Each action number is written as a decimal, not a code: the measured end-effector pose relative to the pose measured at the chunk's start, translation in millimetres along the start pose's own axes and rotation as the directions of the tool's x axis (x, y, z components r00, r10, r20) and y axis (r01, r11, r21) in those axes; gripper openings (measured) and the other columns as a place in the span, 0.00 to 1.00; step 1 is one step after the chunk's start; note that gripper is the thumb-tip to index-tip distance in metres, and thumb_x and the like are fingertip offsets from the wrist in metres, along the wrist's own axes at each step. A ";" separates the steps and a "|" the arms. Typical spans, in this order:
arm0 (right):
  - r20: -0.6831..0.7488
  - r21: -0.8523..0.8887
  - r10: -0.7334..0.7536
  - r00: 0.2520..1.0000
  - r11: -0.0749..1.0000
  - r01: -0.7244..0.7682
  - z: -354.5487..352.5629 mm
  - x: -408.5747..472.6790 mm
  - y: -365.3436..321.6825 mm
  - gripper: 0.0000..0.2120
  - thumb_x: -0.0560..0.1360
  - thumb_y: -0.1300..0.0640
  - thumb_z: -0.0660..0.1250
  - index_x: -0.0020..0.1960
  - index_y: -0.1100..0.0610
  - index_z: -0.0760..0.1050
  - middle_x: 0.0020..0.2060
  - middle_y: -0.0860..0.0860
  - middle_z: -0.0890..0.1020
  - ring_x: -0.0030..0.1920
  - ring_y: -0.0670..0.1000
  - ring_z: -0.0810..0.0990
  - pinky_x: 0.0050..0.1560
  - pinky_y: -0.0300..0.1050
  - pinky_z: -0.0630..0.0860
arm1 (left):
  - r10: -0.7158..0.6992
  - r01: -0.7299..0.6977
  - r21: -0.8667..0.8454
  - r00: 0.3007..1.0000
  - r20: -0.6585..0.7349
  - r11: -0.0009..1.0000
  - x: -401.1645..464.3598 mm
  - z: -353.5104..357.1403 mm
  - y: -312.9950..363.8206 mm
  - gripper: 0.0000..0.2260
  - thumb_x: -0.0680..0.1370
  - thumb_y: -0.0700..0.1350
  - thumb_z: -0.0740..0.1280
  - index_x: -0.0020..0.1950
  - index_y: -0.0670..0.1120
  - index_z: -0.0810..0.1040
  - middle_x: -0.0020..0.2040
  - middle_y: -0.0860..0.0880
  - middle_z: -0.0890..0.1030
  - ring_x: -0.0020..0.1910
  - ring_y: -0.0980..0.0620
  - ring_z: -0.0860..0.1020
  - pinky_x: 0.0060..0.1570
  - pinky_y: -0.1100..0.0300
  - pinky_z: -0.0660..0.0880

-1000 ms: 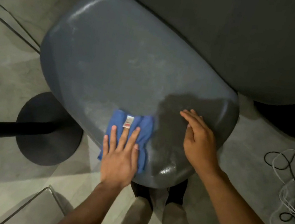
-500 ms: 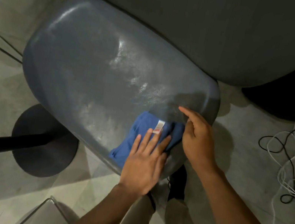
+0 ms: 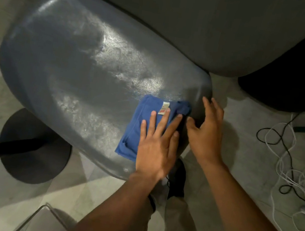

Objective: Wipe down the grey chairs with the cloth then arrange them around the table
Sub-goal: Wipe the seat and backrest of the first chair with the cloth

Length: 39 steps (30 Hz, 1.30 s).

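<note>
A grey chair seat [image 3: 77, 74] fills the middle of the view, with shiny damp streaks across it. A folded blue cloth [image 3: 143, 117] with a small white label lies on the seat's near right part. My left hand [image 3: 156, 142] presses flat on the cloth, fingers straight and spread. My right hand [image 3: 205, 130] rests on the seat's right edge beside the cloth, fingers loosely spread, holding nothing.
A large grey table top [image 3: 194, 17] overhangs the chair at the back. A black round base and pole [image 3: 35, 148] stand on the floor at left. White and black cables [image 3: 289, 162] lie on the floor at right. My shoes and trouser legs show below the seat.
My left hand has slid the cloth rightward along the near side of the seat, up to my right hand. The view has shifted, so the seat appears further left.
</note>
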State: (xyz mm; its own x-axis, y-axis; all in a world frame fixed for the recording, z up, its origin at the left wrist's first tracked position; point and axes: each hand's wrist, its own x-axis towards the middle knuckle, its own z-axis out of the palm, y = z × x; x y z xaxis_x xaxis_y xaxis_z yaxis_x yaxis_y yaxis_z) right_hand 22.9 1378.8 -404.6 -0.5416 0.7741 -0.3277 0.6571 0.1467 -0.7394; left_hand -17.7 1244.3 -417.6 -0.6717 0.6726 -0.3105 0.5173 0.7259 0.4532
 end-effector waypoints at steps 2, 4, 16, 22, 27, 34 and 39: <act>0.032 0.141 0.133 0.991 0.980 -0.137 -0.2 4.1 0.0 0.36 0.76 0.64 0.72 0.80 0.58 0.61 0.77 0.57 0.65 0.75 0.52 0.67 0.67 0.23 0.61 | 0.150 -0.153 0.040 0.987 0.064 0.987 -30.3 -5.8 -18.7 0.22 0.87 0.54 0.46 0.82 0.60 0.57 0.84 0.55 0.51 0.83 0.49 0.43 0.81 0.44 0.43; 0.103 0.259 0.240 0.965 0.931 -0.259 -0.8 6.8 0.5 0.39 0.76 0.63 0.73 0.81 0.55 0.58 0.76 0.56 0.69 0.74 0.52 0.70 0.73 0.42 0.68 | 0.228 -0.244 0.115 0.964 0.139 0.963 -56.7 -10.6 -41.6 0.22 0.88 0.54 0.45 0.83 0.61 0.55 0.84 0.54 0.52 0.83 0.48 0.44 0.81 0.42 0.44; 0.172 0.483 0.447 0.878 0.739 -0.470 0.9 18.2 16.2 0.26 0.75 0.54 0.72 0.69 0.40 0.70 0.54 0.53 0.86 0.56 0.53 0.85 0.61 0.61 0.80 | -0.040 0.039 0.070 0.999 0.022 0.997 64.4 2.2 23.2 0.24 0.85 0.58 0.41 0.82 0.61 0.53 0.84 0.56 0.48 0.83 0.45 0.40 0.80 0.41 0.38; 0.165 0.416 0.455 0.875 0.772 -0.480 5.3 19.7 13.8 0.24 0.76 0.52 0.70 0.71 0.48 0.71 0.57 0.54 0.85 0.58 0.55 0.84 0.61 0.62 0.79 | 0.047 -0.061 0.132 0.993 0.109 0.989 -14.5 -10.9 -17.4 0.23 0.87 0.56 0.43 0.83 0.59 0.52 0.84 0.54 0.50 0.83 0.48 0.42 0.81 0.41 0.46; 0.210 0.337 0.427 0.880 0.813 -0.475 -0.8 24.7 9.9 0.20 0.81 0.56 0.67 0.71 0.49 0.70 0.60 0.53 0.83 0.59 0.54 0.82 0.63 0.60 0.79 | -0.340 0.328 0.153 0.939 0.056 0.932 -3.5 -37.7 -86.4 0.24 0.85 0.60 0.38 0.82 0.65 0.41 0.84 0.54 0.42 0.83 0.46 0.40 0.80 0.40 0.44; 0.146 0.316 0.426 0.893 0.835 -0.451 5.7 22.6 11.0 0.21 0.81 0.55 0.67 0.73 0.52 0.70 0.62 0.51 0.82 0.62 0.53 0.81 0.65 0.54 0.77 | -0.339 0.339 0.042 0.941 0.000 0.940 85.0 -26.3 -29.2 0.24 0.86 0.55 0.42 0.83 0.61 0.42 0.83 0.53 0.38 0.82 0.43 0.37 0.79 0.39 0.36; 0.134 0.260 0.445 0.885 0.846 -0.465 3.1 22.4 2.8 0.21 0.81 0.56 0.66 0.74 0.53 0.69 0.63 0.54 0.81 0.62 0.55 0.81 0.61 0.46 0.76 | -0.018 0.005 0.086 0.989 0.147 0.996 12.7 -16.8 -9.9 0.24 0.86 0.58 0.39 0.83 0.62 0.42 0.83 0.56 0.38 0.82 0.49 0.34 0.80 0.45 0.35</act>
State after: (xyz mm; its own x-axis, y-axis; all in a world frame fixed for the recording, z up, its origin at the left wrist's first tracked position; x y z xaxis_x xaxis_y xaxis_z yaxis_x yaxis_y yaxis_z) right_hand 11.0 1394.6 -415.9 -0.2574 0.6681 -0.6981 0.6717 -0.3956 -0.6263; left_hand -40.2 1243.3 -412.0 -0.5955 0.6733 -0.4383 0.5575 0.7391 0.3781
